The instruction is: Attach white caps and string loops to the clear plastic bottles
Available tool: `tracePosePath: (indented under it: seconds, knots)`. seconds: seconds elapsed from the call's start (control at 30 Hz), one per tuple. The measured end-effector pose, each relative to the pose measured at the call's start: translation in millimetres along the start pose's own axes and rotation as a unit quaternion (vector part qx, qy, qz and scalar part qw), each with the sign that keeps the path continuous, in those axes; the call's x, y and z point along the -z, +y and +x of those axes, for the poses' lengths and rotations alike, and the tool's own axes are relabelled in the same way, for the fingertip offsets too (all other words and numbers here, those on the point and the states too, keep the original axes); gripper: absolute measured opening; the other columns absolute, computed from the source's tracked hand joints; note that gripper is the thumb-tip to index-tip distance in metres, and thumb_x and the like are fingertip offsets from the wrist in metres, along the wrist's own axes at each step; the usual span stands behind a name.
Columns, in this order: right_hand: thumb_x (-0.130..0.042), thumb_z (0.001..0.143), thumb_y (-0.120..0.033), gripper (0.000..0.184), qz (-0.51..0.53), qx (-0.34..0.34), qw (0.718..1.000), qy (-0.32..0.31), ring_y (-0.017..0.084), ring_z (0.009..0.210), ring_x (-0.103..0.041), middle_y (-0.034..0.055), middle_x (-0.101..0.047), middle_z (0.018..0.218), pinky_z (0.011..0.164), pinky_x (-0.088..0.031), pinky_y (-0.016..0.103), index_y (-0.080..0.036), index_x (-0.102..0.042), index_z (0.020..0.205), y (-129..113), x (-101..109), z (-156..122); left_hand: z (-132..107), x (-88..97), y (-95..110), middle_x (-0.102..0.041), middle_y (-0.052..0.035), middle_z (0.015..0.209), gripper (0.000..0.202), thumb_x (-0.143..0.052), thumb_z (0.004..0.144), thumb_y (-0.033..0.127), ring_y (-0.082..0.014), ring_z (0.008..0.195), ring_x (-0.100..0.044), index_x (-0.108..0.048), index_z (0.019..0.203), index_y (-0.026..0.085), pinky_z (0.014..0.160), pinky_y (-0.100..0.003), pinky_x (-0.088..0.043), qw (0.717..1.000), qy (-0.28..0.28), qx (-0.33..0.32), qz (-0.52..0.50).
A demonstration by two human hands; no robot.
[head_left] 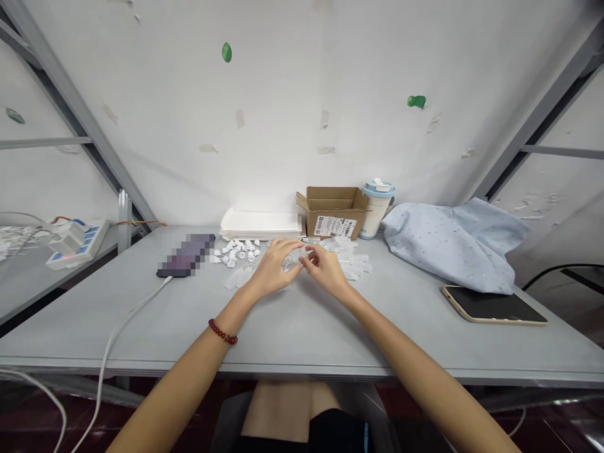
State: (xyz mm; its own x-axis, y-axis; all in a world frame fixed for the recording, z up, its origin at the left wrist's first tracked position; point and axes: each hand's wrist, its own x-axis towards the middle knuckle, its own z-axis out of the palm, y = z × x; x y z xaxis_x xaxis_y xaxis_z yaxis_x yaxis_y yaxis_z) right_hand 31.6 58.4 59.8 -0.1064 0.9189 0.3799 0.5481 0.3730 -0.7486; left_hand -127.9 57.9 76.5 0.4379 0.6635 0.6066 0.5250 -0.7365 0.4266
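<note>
My left hand (276,269) and my right hand (324,270) meet above the middle of the grey table (302,333), their fingertips around a small transparent plastic piece (292,265). Part of that piece is hidden by my fingers, and its exact shape is hard to make out. To the left of my hands lies a scatter of several small white plastic caps (236,254), with clear elongated plastic pieces (238,275) just below them. More clear pieces (352,263) lie in a loose heap beside my right hand.
At the back stand a stack of white trays (261,224), an open cardboard box (333,212) and a lidded cup (376,209). A pale cloth (453,245) and a tablet (493,305) lie right; a cabled phone (186,255) and power strip (78,242) lie left.
</note>
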Motion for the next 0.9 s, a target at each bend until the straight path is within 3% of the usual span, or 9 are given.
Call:
tracePosePath:
  seconds: [0.1, 0.23, 0.47, 0.9]
  knots:
    - [-0.056, 0.079, -0.027, 0.024, 0.016, -0.031, 0.999, -0.004, 0.013, 0.057, -0.057, 0.002, -0.061, 0.068, 0.058, -0.045, 0.026, -0.013, -0.058, 0.098, -1.7, 1.4, 0.1, -0.8, -4.1, -0.5, -0.057, -0.0094, 0.12, 0.042, -0.064, 0.074, 0.024, -0.0253, 0.112, -0.046, -0.056, 0.116, 0.018, 0.097, -0.042, -0.039, 0.999, -0.024, -0.038, 0.022]
    - [-0.056, 0.079, -0.028, 0.023, 0.031, -0.045, 0.998, -0.013, 0.014, 0.058, -0.058, 0.002, -0.061, 0.068, 0.057, -0.045, 0.026, -0.012, -0.057, 0.096, -1.2, -0.1, -0.5, -1.3, -7.5, -3.5, -0.056, -0.01, 0.119, 0.042, -0.064, 0.075, 0.025, -0.0268, 0.112, -0.043, -0.055, 0.116, 0.018, 0.095, -0.044, -0.039, 0.997, -0.034, -0.041, 0.05]
    - [-0.056, 0.08, -0.027, 0.019, 0.02, -0.052, 0.998, -0.043, 0.014, 0.058, -0.059, 0.0033, -0.064, 0.069, 0.058, -0.045, 0.026, -0.013, -0.059, 0.093, -0.8, -4.0, -2.3, -1.8, -1.8, -7.2, -0.059, -0.009, 0.116, 0.047, -0.064, 0.071, 0.024, -0.0283, 0.112, -0.042, -0.054, 0.117, 0.017, 0.093, -0.043, -0.04, 0.995, -0.081, 0.007, 0.061]
    - [-0.052, 0.082, -0.022, 0.018, -0.078, -0.013, 0.989, -0.124, 0.014, 0.063, -0.059, 0.0055, -0.07, 0.077, 0.06, -0.04, 0.024, -0.014, -0.069, 0.082, 2.3, -6.0, -5.6, -6.7, 7.2, -13.9, -0.059, -0.0094, 0.109, 0.05, -0.064, 0.067, 0.044, -0.0301, 0.113, -0.046, -0.058, 0.11, 0.019, 0.09, -0.039, -0.042, 0.973, -0.212, 0.09, 0.02]
